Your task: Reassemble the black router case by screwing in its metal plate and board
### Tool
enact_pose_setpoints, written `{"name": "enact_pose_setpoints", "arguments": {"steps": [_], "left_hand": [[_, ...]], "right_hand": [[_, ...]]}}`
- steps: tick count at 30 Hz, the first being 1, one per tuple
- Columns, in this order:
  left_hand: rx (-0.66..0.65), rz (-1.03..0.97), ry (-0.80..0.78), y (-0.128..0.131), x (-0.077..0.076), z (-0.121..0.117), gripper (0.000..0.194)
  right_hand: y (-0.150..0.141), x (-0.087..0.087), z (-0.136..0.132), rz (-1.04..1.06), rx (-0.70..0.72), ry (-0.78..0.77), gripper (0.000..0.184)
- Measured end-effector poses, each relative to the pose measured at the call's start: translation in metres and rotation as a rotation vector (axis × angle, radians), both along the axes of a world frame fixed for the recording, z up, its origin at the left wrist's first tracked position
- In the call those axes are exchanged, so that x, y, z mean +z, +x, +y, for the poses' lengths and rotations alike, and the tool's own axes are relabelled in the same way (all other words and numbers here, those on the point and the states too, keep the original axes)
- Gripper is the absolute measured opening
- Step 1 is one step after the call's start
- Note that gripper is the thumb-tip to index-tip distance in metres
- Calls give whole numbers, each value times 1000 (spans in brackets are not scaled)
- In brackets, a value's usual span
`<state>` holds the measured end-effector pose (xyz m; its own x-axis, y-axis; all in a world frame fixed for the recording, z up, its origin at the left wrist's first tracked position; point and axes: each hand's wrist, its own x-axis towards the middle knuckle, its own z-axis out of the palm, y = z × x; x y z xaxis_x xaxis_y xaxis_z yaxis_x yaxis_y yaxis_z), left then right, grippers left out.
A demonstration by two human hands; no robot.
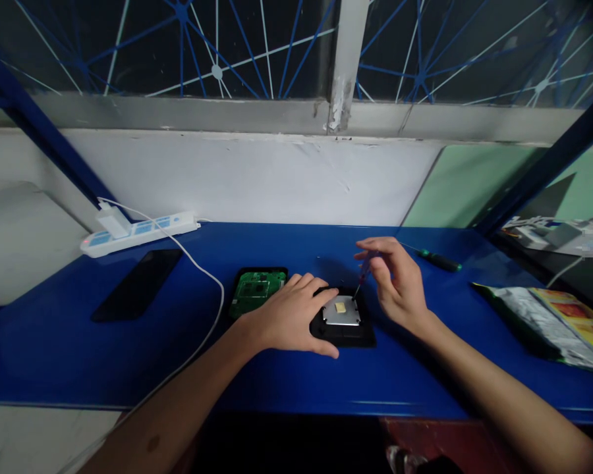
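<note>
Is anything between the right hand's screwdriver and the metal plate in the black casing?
Nothing visible: the screwdriver in the right hand reaches the far right corner of the metal plate. The left hand lies over the left of the black casing.

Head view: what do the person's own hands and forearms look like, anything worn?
The left hand and right hand are ungloved, with no ring or watch visible. No sleeves show; the left forearm bears a small oval mark.
</note>
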<state>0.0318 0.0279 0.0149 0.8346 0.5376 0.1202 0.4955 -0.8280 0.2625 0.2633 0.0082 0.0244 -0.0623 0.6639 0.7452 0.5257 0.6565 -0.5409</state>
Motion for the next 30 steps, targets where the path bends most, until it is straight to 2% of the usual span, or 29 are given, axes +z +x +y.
{"name": "enact_pose_setpoints", "arguments": {"steps": [5, 10, 14, 30], "left_hand": [[-4, -8, 0, 0, -2, 0, 97], [-3, -6, 2, -1, -4, 1, 99], [-6, -7, 5, -1, -4, 1, 97], [-5, -8, 20, 1, -1, 0, 96]], "right_hand": [[-2, 2, 2, -41, -130, 94, 18], [-2, -3, -1, 74, -61, -14, 24], [0, -4, -2, 34, -13, 19, 20], [-1, 1, 2, -60, -82, 84, 16]]}}
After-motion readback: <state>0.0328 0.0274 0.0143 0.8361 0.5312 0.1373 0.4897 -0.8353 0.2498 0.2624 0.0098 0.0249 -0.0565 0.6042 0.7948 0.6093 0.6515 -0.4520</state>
